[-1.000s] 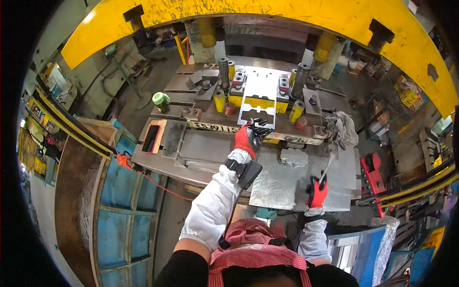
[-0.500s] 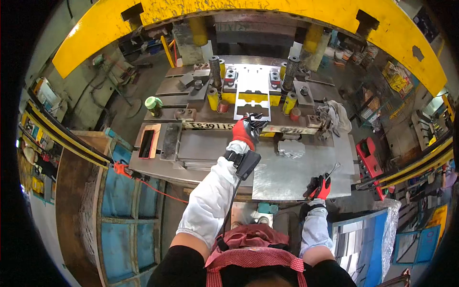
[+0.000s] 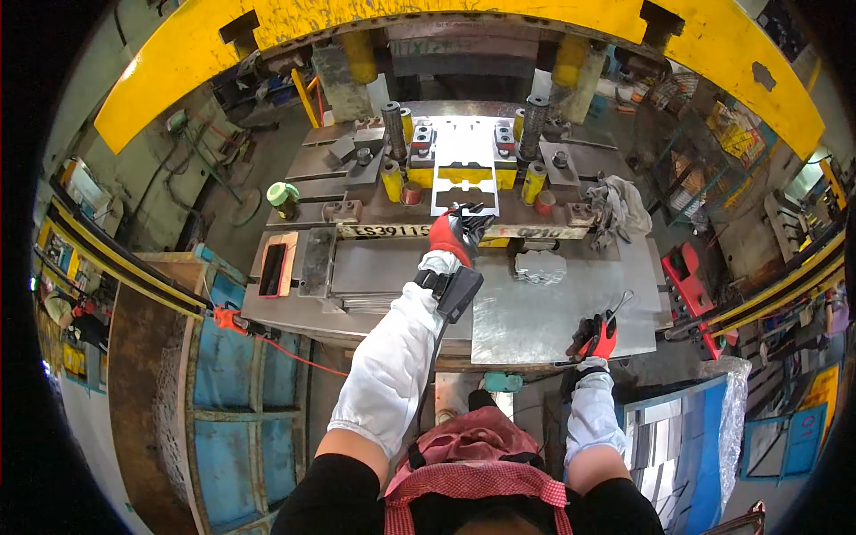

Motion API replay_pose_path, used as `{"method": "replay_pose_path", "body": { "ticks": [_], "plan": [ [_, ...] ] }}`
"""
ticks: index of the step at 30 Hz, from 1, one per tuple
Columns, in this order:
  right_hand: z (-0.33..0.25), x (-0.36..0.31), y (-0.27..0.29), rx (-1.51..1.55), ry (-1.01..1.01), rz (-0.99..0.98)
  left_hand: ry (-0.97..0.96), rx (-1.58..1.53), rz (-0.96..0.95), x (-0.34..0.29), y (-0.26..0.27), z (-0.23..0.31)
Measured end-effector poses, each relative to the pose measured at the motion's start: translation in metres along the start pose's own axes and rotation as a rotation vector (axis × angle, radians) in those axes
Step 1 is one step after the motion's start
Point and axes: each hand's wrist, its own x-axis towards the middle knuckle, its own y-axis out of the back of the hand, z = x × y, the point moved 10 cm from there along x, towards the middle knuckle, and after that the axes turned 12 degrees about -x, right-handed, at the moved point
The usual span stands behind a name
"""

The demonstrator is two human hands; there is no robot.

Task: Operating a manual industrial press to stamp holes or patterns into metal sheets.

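"How far along are we?"

"From my end, the metal plate (image 3: 464, 150) already shows cut openings and lies between the dark posts (image 3: 393, 129), far centre; the plain sheet (image 3: 526, 325), near on the desk (image 3: 285, 308), looks uncut yet."

"Grips?"

"My left grip (image 3: 453, 236) is at the plate's near edge; can't tell if it's pinching. My right grip (image 3: 596, 337) is clamped on a thin tool (image 3: 619, 307)."

"Containers?"

"Green-lidded bottle (image 3: 283, 198), far left, contents hidden."

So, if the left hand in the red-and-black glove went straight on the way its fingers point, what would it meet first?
Probably the near edge of the flat silver metal sheet with shaped cut-outs; the left hand appears close to it, though whether they touch is unclear.
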Motion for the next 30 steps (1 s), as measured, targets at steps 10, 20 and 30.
{"method": "replay_pose_path", "body": {
  "ticks": [10,20,30],
  "plan": [
    [-0.014,-0.013,-0.005,0.014,-0.036,0.019,0.600,-1.294,0.398,-0.017,-0.014,-0.020],
    [-0.013,-0.017,-0.006,0.107,-0.063,0.034,0.665,-1.295,0.469,-0.020,0.002,-0.067],
    [-0.018,-0.009,0.015,0.068,0.003,0.078,-0.021,0.614,-0.319,-0.001,-0.042,0.021]
  ]
}}
